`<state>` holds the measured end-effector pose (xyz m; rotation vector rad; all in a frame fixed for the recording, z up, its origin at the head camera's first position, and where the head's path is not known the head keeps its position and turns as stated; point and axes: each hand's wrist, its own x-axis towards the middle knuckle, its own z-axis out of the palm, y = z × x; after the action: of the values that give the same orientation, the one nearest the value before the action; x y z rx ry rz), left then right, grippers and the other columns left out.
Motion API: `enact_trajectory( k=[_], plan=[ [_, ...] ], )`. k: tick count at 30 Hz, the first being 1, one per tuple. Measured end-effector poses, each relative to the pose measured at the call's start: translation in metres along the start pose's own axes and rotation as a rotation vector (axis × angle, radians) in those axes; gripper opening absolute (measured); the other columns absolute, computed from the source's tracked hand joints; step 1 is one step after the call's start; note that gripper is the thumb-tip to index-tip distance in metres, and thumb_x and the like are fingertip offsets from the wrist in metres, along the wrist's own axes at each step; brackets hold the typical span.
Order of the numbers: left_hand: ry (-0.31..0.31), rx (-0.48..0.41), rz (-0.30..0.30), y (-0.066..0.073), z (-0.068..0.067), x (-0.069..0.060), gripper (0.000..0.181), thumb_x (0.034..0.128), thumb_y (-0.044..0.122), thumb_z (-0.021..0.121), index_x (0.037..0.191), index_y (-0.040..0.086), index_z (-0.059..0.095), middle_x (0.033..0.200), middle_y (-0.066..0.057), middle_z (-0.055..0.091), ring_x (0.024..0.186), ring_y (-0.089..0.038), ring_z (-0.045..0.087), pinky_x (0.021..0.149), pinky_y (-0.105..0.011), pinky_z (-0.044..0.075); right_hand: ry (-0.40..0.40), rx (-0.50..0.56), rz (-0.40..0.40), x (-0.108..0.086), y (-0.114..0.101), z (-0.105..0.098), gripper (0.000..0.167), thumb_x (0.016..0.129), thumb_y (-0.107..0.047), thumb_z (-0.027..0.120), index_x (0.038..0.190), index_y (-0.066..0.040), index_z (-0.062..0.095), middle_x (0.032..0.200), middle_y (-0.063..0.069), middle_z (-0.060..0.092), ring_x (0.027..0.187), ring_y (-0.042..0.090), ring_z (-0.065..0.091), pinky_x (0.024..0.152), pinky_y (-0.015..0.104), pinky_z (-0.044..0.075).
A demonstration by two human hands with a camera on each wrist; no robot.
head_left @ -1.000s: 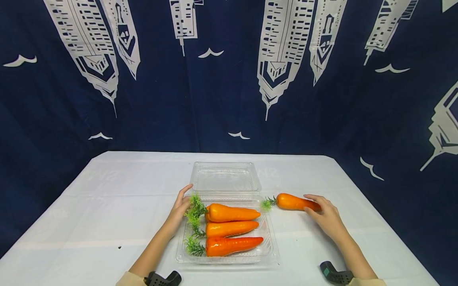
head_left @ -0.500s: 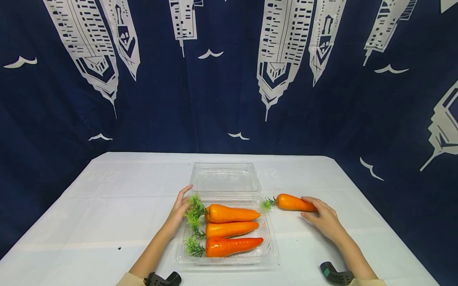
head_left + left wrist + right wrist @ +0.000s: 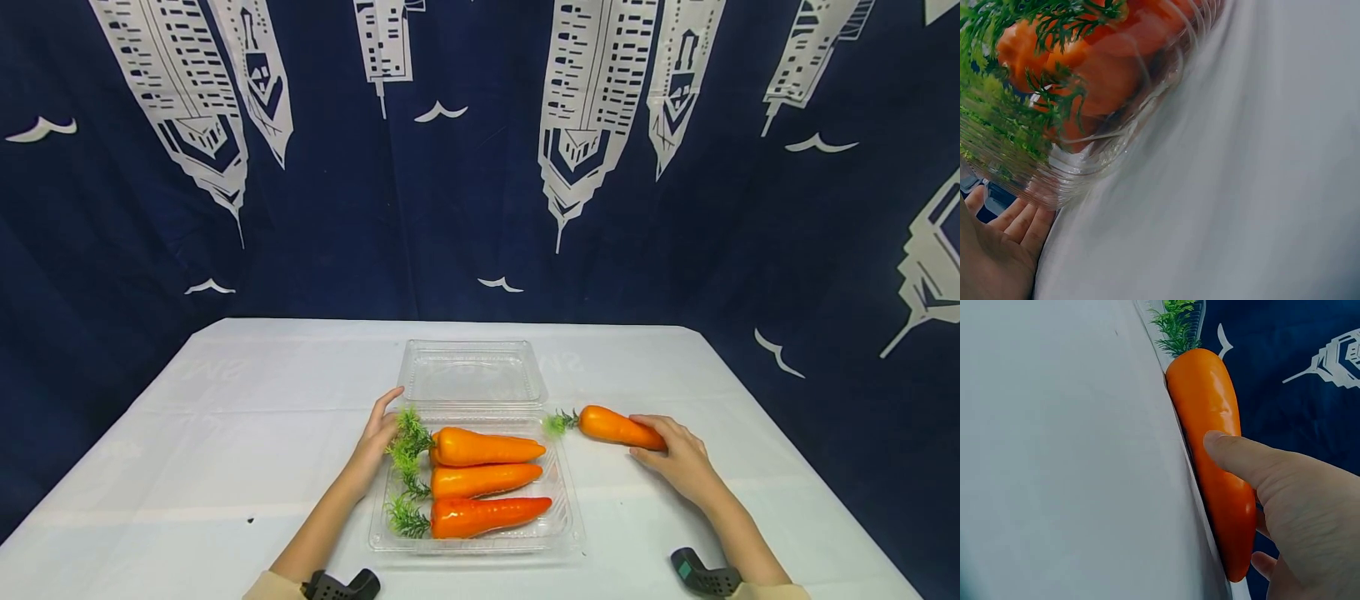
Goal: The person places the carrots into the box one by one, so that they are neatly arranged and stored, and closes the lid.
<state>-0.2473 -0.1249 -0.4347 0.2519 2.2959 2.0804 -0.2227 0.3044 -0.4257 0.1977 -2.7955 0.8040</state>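
A clear plastic clamshell container (image 3: pixel 566 508) lies with its lid folded back. Several orange carrots (image 3: pixel 487 481) with green tops are inside, side by side, tips to the right. My left hand (image 3: pixel 375 442) rests against the container's left side, its extended fingers (image 3: pixel 1021 222) touching the wall in the left wrist view. To the right of the container, another carrot (image 3: pixel 611 425) lies on the table, its leafy top by the container's edge. My right hand (image 3: pixel 681 458) grips its tapered half, the thumb (image 3: pixel 1229 447) on one side and the fingers partly hidden behind.
The clear lid (image 3: pixel 474 372) lies flat behind the container. A white cloth covers the table (image 3: pixel 225 450), with a small dark speck (image 3: pixel 251 520) on the left. A dark blue curtain (image 3: pixel 337 208) with white building prints hangs behind the table.
My right hand has slid a little left along the carrot and now holds it. The carrot has turned slightly, its leafy end shifting left. My left hand and the container have stayed put.
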Motion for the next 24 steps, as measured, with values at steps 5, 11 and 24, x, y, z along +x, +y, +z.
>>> enact_trajectory(
  k=[5,11,24],
  plan=[
    [-0.002,0.011,-0.002,-0.0020,-0.0004,0.0006,0.057,0.0858,0.010,0.034,0.141,0.024,0.024,0.121,-0.019,0.047,0.090,-0.015,0.050,0.079,-0.030,0.042,-0.010,0.017,0.003,0.0003,0.0021,0.0011,0.049,0.082,-0.025,0.064,0.125,-0.007,0.051,0.125,0.022,0.050,0.116,0.040,0.042,0.093,0.061,0.024],
    [-0.003,0.006,-0.002,-0.0017,-0.0007,0.0005,0.059,0.0849,0.009,0.034,0.142,0.021,0.023,0.120,-0.018,0.047,0.088,-0.014,0.050,0.077,-0.030,0.042,-0.017,0.037,-0.002,0.0018,0.0044,0.0031,0.049,0.082,-0.025,0.064,0.126,-0.008,0.050,0.125,0.021,0.051,0.115,0.039,0.043,0.093,0.061,0.027],
    [-0.014,0.009,-0.015,-0.0014,-0.0012,0.0005,0.058,0.0864,0.010,0.034,0.141,0.023,0.022,0.119,-0.018,0.047,0.090,-0.016,0.048,0.078,-0.030,0.041,-0.048,0.075,-0.018,0.0023,0.0069,0.0062,0.056,0.083,-0.021,0.063,0.134,-0.015,0.042,0.133,0.020,0.045,0.120,0.041,0.039,0.093,0.065,0.025]
  ],
)
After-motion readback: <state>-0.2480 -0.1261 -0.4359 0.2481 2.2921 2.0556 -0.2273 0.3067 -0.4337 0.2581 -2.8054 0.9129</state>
